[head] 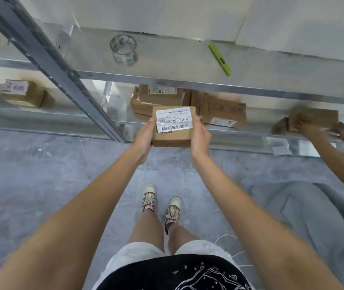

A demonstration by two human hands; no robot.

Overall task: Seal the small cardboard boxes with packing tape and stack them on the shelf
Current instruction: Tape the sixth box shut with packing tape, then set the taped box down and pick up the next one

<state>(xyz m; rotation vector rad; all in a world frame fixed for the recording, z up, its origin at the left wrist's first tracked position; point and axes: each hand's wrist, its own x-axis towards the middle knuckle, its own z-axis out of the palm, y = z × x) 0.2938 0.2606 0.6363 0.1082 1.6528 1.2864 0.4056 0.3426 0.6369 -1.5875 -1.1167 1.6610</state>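
At the far left of the frame, on the lower shelf level, a labelled cardboard box (23,94) sits by itself. Right of it, on the upper shelf (188,61), a roll of clear packing tape (123,50) stands near the slanted metal upright (62,70). In the middle, both arms reach forward, almost straight. The left hand (144,137) grips the left side of the small cardboard box (173,127), fingers curled under it and thumb along its edge; the right hand (200,137) clasps the right side the same way. The box is held level in front of the lower shelf, label up. Behind it lie flat cartons (188,103). Further right, a green cutter (219,58) rests on the upper shelf. At the far right, another person's hands (311,127) hold a blurred box (313,119).
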